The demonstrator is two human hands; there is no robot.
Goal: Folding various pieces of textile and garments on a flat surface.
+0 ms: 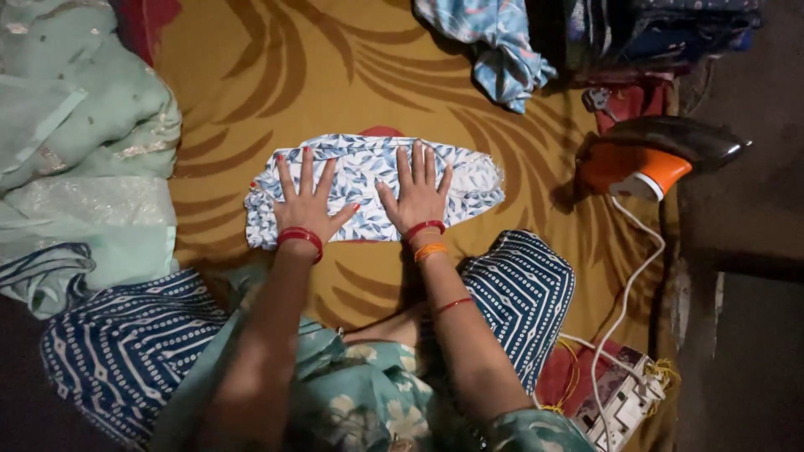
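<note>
A folded white cloth with a blue leaf print (pixel 469 180) lies on a mustard-yellow patterned bedsheet (pixel 276 75). My left hand (pixel 308 203) lies flat on its left half, fingers spread. My right hand (pixel 416 194) presses flat on the middle of the cloth, fingers spread too. Both wrists carry red bangles, and the right one also has an orange band. Neither hand grips anything.
An orange and black electric iron (pixel 649 159) stands at the right, its white cord (pixel 624 301) running down to a power strip (pixel 624 402). Pale green garments (pixel 79 142) are heaped at the left. A light blue cloth (pixel 502 46) and dark folded clothes (pixel 662 29) lie at the top.
</note>
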